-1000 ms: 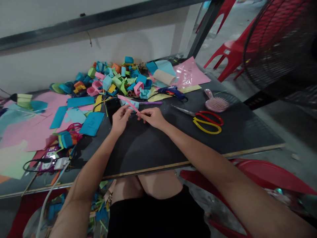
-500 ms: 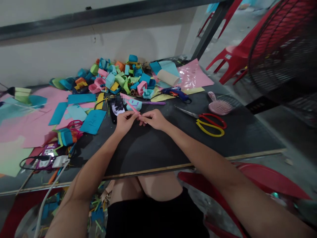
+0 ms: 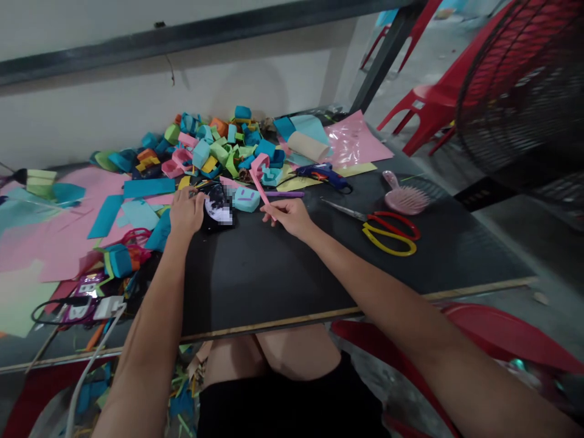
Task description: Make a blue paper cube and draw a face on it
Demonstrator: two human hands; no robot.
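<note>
A narrow pink paper strip (image 3: pixel 261 190) is pinched in my right hand (image 3: pixel 291 216), its free end slanting up and to the left. My left hand (image 3: pixel 186 213) reaches down beside the phone (image 3: pixel 218 207), thumb apart from the fingers; whether it touches the phone is unclear. The phone lies face up, showing a moon picture. Just right of it sits a light-blue folded paper piece (image 3: pixel 247 199) with purple marks. Behind my right hand lies a purple pen-like stick (image 3: pixel 285 194).
Many folded paper pieces (image 3: pixel 201 153) are heaped along the wall. Scissors (image 3: pixel 391 232) with red and yellow handles, a pink hairbrush (image 3: pixel 406 198) and a blue glue gun (image 3: pixel 323 174) lie to the right. A fan (image 3: pixel 524 91) stands beyond; coloured sheets (image 3: pixel 27 243) cover the left side.
My left hand has let go of the pink strip and moved left to the phone's side. The strip stays in my right hand, which has shifted slightly right.
</note>
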